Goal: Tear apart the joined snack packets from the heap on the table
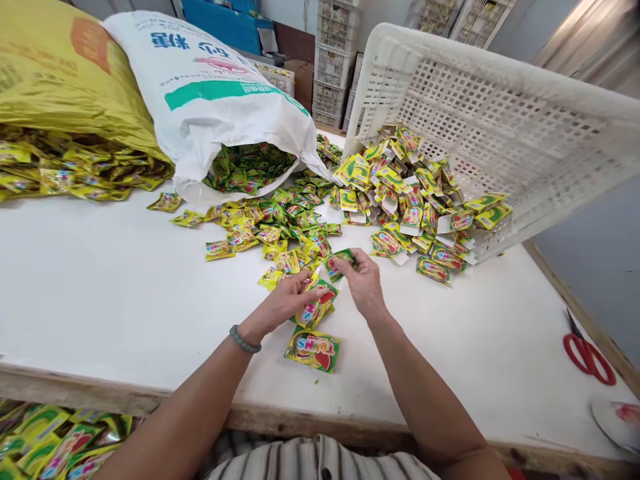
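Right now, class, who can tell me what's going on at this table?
A person's left hand holds a small printed box, and the right hand holds a green packet close to the box's far end. A second box lies nearer the person on the white table. Beyond are loose packets, a white sack with green ones inside, and a tipped crate with heaped boxes. Red-handled scissors lie off to the right.

Matt white tabletop [130,293], rough wooden edge [280,421], glossy plastic sachets [240,233], holed plastic crate [500,127]
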Tool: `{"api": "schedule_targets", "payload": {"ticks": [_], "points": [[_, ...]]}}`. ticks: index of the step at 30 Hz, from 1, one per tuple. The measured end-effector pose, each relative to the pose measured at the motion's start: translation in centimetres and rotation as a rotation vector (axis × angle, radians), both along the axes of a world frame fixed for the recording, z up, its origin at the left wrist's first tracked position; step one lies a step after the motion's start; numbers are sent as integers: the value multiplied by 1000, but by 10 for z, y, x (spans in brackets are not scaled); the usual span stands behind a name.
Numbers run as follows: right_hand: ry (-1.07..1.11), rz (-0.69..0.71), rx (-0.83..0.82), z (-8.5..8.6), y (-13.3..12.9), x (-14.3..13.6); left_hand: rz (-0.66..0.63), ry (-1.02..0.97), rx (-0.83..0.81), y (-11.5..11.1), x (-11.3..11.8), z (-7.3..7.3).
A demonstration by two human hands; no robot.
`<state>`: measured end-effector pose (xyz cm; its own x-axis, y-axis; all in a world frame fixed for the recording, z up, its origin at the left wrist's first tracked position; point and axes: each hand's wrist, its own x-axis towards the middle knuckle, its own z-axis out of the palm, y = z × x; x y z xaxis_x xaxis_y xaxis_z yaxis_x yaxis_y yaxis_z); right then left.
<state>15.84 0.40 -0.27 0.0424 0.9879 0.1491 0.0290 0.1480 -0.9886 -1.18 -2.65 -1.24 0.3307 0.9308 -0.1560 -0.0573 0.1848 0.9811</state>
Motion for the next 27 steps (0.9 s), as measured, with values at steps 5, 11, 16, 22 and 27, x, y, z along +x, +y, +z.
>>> {"api": "schedule_targets", "payload": {"ticks": [5, 11, 16, 22, 27], "points": [[-254, 22, -18, -6, -2, -4, 69, 36, -18, 0, -4, 5], [-383, 97, -17, -1, 3, -1, 108, 125, 40, 0, -9, 7], [-475, 34, 86, 4, -1, -8, 139, 211, 118, 1, -12, 8], [-362, 173, 25, -3, -4, -14, 139, 101, -37, 2, -14, 14], [-481, 114, 150, -5, 2, -15, 293, -45, -194, 6, -19, 19]]}}
